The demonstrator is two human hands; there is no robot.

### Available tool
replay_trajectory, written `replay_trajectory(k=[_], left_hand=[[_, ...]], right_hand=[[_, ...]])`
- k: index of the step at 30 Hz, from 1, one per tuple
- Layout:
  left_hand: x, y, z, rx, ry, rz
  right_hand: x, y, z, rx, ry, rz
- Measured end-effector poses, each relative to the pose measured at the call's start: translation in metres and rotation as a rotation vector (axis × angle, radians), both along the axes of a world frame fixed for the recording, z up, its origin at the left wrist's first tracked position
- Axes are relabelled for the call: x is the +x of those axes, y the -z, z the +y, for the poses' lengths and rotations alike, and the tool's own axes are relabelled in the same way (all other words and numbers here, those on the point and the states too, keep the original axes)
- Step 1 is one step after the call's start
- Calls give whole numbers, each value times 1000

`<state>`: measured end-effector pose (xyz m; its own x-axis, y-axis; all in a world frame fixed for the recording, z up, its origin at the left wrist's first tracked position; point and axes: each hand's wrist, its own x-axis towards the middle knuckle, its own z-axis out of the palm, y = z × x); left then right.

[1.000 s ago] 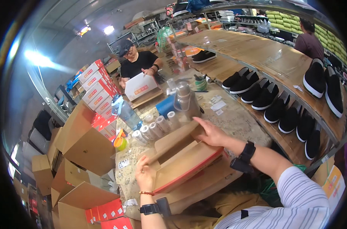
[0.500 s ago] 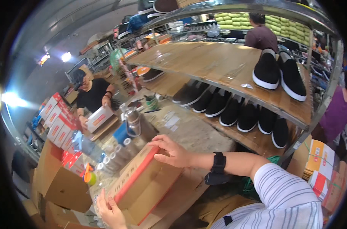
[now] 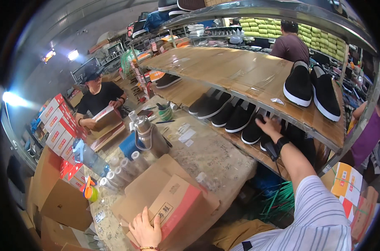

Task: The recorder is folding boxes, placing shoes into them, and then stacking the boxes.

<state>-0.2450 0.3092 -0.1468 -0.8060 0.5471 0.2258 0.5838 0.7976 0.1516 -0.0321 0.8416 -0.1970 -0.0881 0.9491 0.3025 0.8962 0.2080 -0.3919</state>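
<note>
My left hand [image 3: 146, 229] rests flat on the near corner of a brown cardboard shoe box [image 3: 173, 203] with a red band, which lies on the speckled worktable [image 3: 211, 157]. My right hand [image 3: 270, 126] reaches far out to the lower wooden shelf [image 3: 240, 144] and lies on a black slip-on shoe [image 3: 254, 130] with a white sole. More black shoes [image 3: 225, 113] stand in a row beside it. A dark watch sits on my right wrist.
A metal flask [image 3: 150, 136] and several tape rolls [image 3: 123, 167] stand behind the box. Across the table a person in black [image 3: 100, 98] handles a box. Red and white boxes [image 3: 58, 125] are stacked left, brown cartons [image 3: 60, 201] lower left. Another person [image 3: 290, 44] stands beyond the shelves.
My right hand left the box and reached right to the shoes on the lower shelf. My left hand stays on the box. My view turned toward the shelves.
</note>
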Motion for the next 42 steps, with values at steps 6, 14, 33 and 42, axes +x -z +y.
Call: replay_trajectory(k=[6,14,33,42], left_hand=[[-5,6,-3,69,72,64],[22,-17,-10,329,-61,227],[45,-51,11,845,312,201],[20,20,-11,435,338,140]], right_hand=[[16,23,-17,158,-127,506],[-5,-69,-216,-634,-807,1857],[-76,-8,-290,-1606,-1206,1674],[-162,-107,-338,487,-1619,932]])
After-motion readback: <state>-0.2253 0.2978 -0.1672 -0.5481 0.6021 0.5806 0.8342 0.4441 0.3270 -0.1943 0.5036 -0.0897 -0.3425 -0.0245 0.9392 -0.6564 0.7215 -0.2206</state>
